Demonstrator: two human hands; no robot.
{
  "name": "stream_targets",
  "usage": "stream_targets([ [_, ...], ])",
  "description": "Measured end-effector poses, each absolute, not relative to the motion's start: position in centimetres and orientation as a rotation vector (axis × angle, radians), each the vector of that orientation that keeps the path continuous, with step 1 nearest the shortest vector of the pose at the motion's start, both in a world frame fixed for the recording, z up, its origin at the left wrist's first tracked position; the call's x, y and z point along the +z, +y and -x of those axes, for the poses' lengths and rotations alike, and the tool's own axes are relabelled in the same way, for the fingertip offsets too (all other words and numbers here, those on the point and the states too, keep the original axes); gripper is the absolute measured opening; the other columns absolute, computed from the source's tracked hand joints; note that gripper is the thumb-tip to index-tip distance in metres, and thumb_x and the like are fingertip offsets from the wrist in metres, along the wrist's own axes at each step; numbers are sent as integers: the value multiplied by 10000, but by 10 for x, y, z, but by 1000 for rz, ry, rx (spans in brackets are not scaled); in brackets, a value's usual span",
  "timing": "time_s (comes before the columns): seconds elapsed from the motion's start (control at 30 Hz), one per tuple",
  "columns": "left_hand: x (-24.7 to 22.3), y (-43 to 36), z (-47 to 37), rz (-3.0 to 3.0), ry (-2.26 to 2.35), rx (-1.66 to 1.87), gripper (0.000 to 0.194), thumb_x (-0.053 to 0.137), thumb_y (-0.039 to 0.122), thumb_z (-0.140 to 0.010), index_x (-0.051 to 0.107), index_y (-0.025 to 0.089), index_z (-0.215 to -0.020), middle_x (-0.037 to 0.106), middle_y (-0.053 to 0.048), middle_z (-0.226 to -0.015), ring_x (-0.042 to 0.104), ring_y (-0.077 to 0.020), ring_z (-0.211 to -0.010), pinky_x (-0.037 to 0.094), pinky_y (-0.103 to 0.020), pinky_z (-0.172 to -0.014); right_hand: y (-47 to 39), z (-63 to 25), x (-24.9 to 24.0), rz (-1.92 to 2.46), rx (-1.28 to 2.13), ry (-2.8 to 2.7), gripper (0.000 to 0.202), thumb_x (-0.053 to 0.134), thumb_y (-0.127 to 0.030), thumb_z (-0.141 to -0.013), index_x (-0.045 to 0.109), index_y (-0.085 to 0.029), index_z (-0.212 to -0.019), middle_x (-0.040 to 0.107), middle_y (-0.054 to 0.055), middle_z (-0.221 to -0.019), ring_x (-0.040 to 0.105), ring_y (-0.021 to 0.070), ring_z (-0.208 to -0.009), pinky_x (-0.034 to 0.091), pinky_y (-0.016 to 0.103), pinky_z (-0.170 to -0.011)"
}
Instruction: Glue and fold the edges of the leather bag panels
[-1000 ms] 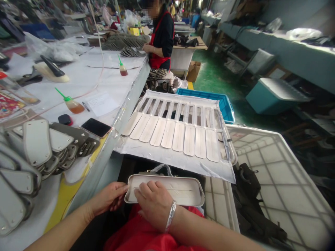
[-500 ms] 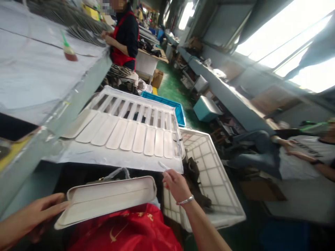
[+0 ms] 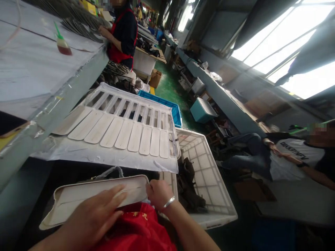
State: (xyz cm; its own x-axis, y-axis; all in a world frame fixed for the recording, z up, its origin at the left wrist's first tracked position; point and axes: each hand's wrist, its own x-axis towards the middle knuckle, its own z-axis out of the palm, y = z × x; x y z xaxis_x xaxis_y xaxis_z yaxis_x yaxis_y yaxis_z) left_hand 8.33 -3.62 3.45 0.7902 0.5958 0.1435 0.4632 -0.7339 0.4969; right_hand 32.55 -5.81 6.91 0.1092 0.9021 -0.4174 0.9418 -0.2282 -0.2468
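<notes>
A long cream piece with a raised rim (image 3: 78, 198), perhaps the base of a bag, lies across my lap. A thin dark line runs along its middle, and behind it rises a wrapped loop like a handle (image 3: 108, 172). My left hand (image 3: 102, 209) lies flat over the piece with its fingers stretched out. At the right end, my right hand (image 3: 160, 194), with a silver bracelet, has its fingers curled closed against the rim. Beyond both hands, cream strips with rounded ends (image 3: 121, 136) lie in a row on a white-covered slotted rack (image 3: 104, 155).
To the right stands a white crate (image 3: 209, 174) holding dark items; a blue crate (image 3: 167, 106) is behind the rack. A glue bottle (image 3: 63, 45) stands on the left table (image 3: 31, 69). One person in a red apron (image 3: 119, 45) works there; another person (image 3: 295, 150) sits right.
My left hand has moved right, from the piece's left end onto its surface. My right hand has come down from near the rack to the piece's right end. The view has shifted slightly.
</notes>
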Motion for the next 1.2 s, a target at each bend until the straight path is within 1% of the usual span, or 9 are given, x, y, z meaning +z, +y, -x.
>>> stream_targets([
  [0.17,51,-28,-139,-2693,580,-112,501,459,152,-810,465,178,-1311,421,-97,-1401,597,-278,-1009,524,-420,-840,-58,-324,67,-2304,-786,1882,339,384,-285,-874,606,-147,-658,672,106,-669,640,196,-653,385,257,-569],
  [0.3,50,-23,-140,-2664,543,-174,517,464,173,-813,442,156,-1328,393,-99,-1420,581,-284,-1031,513,-421,-865,-57,-325,68,-2303,-828,1894,291,417,-287,-861,551,-145,-645,668,139,-713,654,259,-720,419,315,-625],
  [0.47,52,-23,-137,-2608,570,-158,452,465,226,-841,494,190,-1291,419,-81,-1405,560,-295,-1081,511,-429,-870,-58,-349,51,-2347,-2239,1187,333,353,-409,-903,468,-157,-718,584,24,-564,604,152,-482,468,270,-495],
  [0.6,51,-22,-137,-2594,595,-155,475,530,279,-820,499,201,-1288,430,-86,-1397,566,-300,-1072,510,-424,-866,-54,-365,32,-2163,-2789,806,396,696,-467,-660,484,-141,-737,590,-16,-555,577,108,-438,479,214,-440],
  [0.67,48,-22,-138,-2579,584,-160,477,540,299,-819,503,203,-1285,437,-88,-1392,562,-298,-1077,505,-415,-873,-48,-365,28,-2137,-2763,826,406,751,-428,-605,492,-137,-719,586,-25,-522,566,100,-412,466,188,-414],
  [0.83,53,-21,-142,-2529,603,-115,529,552,371,-812,467,214,-1310,424,-102,-1402,575,-302,-1028,503,-439,-851,-32,-351,41,-2224,-2268,1140,223,597,-208,-793,458,-141,-632,558,-36,-454,535,88,-345,435,163,-371],
  [0.97,73,-17,-105,-2248,666,132,620,554,398,-808,321,300,-1375,453,-68,-1374,517,-247,-1125,447,-379,-933,-31,-339,56,-2240,-2054,1236,235,562,-190,-820,456,-145,-615,536,-50,-440,531,79,-348,453,171,-388],
  [1.07,80,-14,-42,-1822,1175,462,396,464,436,-857,448,260,-1211,616,-33,-1002,589,-164,-859,488,-269,-758,-37,-338,54,-2336,-2065,1201,259,614,-298,-795,460,-158,-641,535,-48,-460,534,83,-367,449,177,-385],
  [1.2,63,-15,29,-1235,1487,558,322,510,518,-813,453,202,-799,451,63,-599,460,-99,-532,376,-200,-486,-43,-342,42,-2309,-2203,1144,301,622,-404,-776,469,-167,-675,543,-47,-520,506,63,-365,390,153,-333],
])
